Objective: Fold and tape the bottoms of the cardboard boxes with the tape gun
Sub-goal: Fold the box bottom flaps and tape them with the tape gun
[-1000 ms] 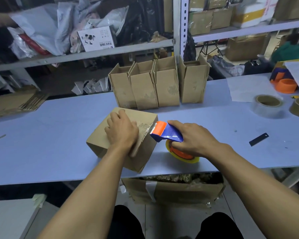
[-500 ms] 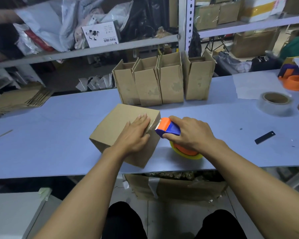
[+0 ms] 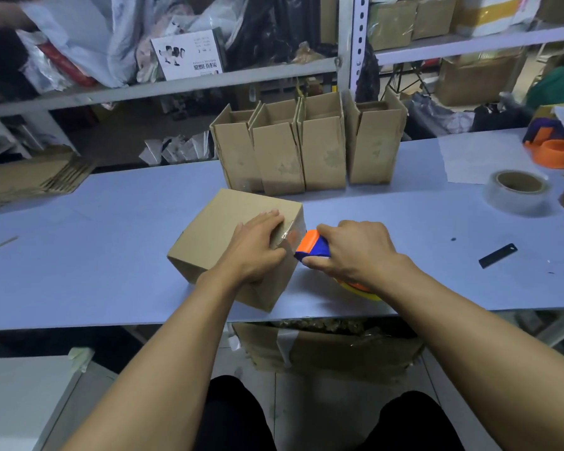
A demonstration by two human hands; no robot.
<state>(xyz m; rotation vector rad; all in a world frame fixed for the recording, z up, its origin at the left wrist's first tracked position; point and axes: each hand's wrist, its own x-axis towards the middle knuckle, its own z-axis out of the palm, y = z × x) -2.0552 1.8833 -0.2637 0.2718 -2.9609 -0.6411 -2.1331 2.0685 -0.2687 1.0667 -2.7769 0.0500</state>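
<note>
Taping the box (image 3: 228,232) bottom near the bench's (image 3: 95,255) front edge, abt mid-length. R hand (image 3: 358,252) grips the tape gun (image 3: 311,247), fingers wrapped round the handle, nose just off the box's right side w/ tape running over the top edge. L hand (image 3: 258,245) lies flat on top, fingers straight, pressing the tape end (image 3: 288,234) down. To do it well, I'd say: keep L palm weight on so the flaps stay shut, pull the gun down the side, then tilt to cut clean; rub the tail flat. Four open boxes (image 3: 306,151) stand at the back edge, prob done. Spare rolls (image 3: 516,193) sit far right.
</note>
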